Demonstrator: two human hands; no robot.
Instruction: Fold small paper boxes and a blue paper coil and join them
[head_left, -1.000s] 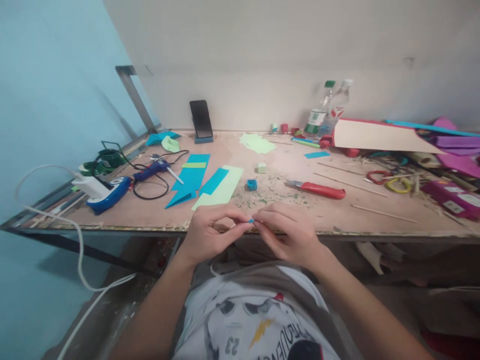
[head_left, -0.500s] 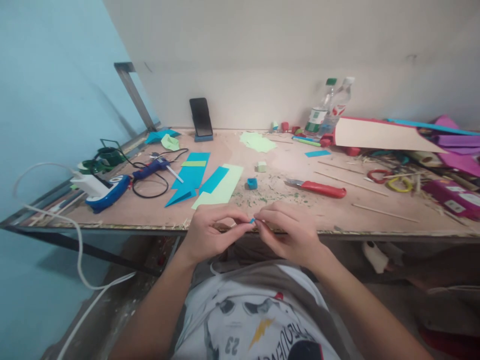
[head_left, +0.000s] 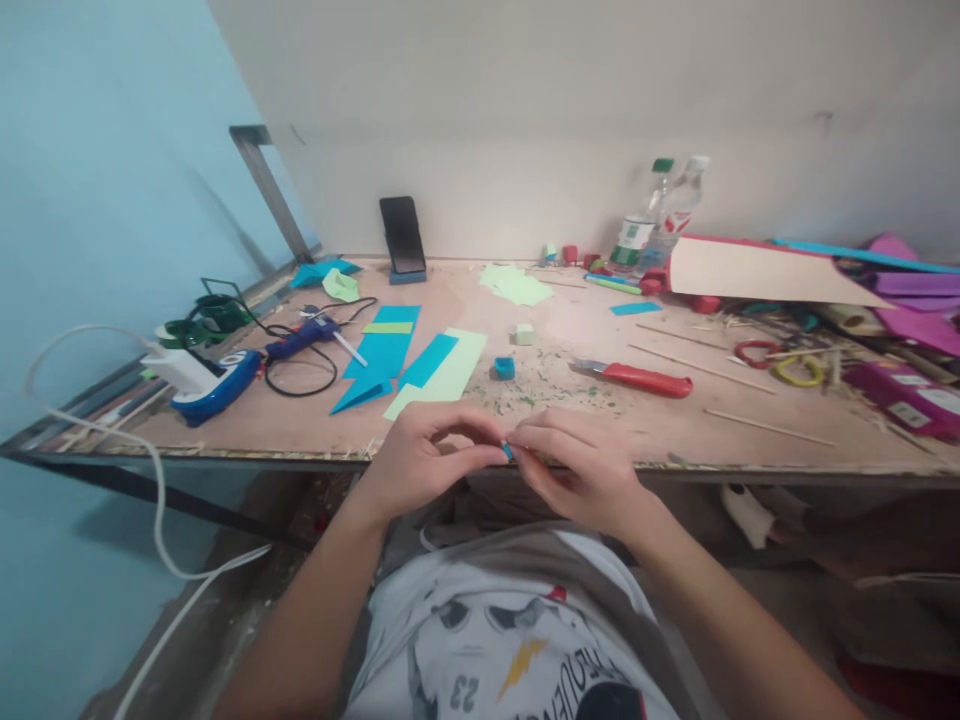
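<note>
Between my fingertips, at the table's front edge, is a small blue paper piece (head_left: 508,452); most of it is hidden. My left hand (head_left: 427,455) pinches it from the left with thumb and forefinger. From the other side my right hand (head_left: 577,458) pinches it too, so the two hands meet there. Just beyond them on the table sits a small blue paper cube (head_left: 504,369), with a pale green cube (head_left: 523,334) farther back. Pale green paper (head_left: 457,375) and blue paper sheets (head_left: 390,345) lie beyond my left hand. A red-handled knife (head_left: 646,379) rests beyond my right hand.
A blue glue gun (head_left: 304,338) with a black cable lies at left, near a blue power strip (head_left: 217,392). A phone (head_left: 403,235) stands at the back. Two bottles (head_left: 634,235), thin sticks (head_left: 769,426), scissors (head_left: 799,370) and coloured paper (head_left: 919,285) occupy the right.
The small blue piece has turned between my fingertips and now points more downward. My left fingers have shifted slightly; both hands keep their pinch. Things on the table have not moved.
</note>
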